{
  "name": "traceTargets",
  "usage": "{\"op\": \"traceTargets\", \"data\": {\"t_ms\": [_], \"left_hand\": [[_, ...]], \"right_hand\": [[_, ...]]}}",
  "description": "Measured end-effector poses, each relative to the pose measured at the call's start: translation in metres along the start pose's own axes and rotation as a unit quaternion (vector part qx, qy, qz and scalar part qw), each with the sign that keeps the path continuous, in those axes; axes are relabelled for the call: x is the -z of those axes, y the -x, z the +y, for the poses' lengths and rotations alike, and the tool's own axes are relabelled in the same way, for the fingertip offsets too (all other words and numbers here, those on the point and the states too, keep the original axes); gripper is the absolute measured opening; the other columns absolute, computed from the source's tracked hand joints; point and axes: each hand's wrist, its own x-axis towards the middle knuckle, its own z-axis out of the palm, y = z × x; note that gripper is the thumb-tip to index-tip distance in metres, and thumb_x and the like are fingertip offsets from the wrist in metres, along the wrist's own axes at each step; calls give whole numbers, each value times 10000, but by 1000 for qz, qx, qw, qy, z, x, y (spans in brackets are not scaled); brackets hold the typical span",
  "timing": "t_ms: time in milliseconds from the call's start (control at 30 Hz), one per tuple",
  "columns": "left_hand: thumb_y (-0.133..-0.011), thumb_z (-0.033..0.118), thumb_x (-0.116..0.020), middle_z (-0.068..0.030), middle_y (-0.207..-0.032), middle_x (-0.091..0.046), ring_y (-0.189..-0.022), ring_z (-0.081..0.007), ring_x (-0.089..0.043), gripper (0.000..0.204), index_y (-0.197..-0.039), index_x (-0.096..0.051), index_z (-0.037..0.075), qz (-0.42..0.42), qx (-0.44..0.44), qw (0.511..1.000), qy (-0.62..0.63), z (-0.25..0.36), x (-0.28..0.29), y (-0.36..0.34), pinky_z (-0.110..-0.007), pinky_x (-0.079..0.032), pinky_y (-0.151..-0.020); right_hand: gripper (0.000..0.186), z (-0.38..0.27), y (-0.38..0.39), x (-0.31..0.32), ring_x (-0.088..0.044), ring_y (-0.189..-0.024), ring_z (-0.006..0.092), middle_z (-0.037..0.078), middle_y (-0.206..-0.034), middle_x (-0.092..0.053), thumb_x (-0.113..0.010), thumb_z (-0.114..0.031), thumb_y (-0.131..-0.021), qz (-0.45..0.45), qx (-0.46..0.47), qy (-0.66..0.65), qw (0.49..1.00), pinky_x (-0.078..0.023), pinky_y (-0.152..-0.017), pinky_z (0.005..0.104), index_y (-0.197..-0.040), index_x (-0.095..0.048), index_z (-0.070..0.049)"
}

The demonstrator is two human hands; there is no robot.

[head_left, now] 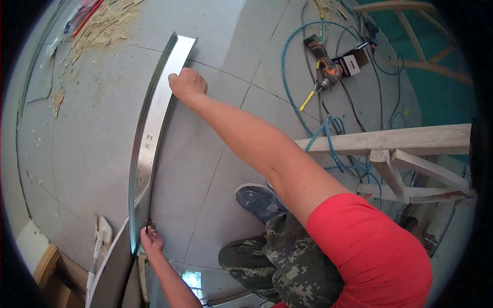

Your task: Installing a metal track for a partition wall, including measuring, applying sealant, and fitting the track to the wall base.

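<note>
A long, shiny metal channel [155, 115] runs from the far middle of the floor down to the near left. Several thin edges along its left side look like more channels nested with it. My right hand [188, 84] is closed at the right edge near its far end, the thumb lying over the metal. At the near end, my left hand [152, 240] is closed at the channel's right edge, beside a small dark bit I cannot make out. The undersides of both grips are hidden.
Wood scraps [105, 28] litter the floor at far left. A cordless drill [327, 74], a small box [354, 62] and a blue hose [284, 56] lie at far right. A white wooden trestle [411, 139] stands right. Boards [115, 267] lean near left.
</note>
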Motion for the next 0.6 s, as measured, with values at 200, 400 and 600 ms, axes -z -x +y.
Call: {"op": "traceTargets", "data": {"t_ms": [200, 400, 600], "left_hand": [[-839, 189, -590, 32, -626, -577, -513, -76, -535, 120, -734, -584, 132, -13, 0, 1000, -9, 0, -2, 1, -183, -447, -428], [-830, 183, -596, 26, -641, -586, -534, -78, -549, 113, -734, -584, 124, -28, 0, 1000, -6, -1, -10, 1, -181, -450, -437], [-816, 181, -605, 27, -638, -589, -524, -79, -550, 106, -729, -586, 123, 10, -12, 1000, -2, -1, -19, 9, -182, -459, -436]], "right_hand": [[314, 10, -5, -9, -646, -927, 400, 242, -979, -666, -485, -230, -832, 18, -8, -4, 1000, -501, -848, 474, -914, -669, 11], [316, 16, -14, -17, -647, -915, 405, 252, -943, -666, -471, -238, -852, 49, -3, -8, 999, -501, -843, 484, -928, -647, 14], [313, 10, -12, -13, -656, -892, 401, 251, -940, -668, -474, -237, -863, 55, -34, -18, 998, -512, -817, 479, -909, -661, 9]]}}
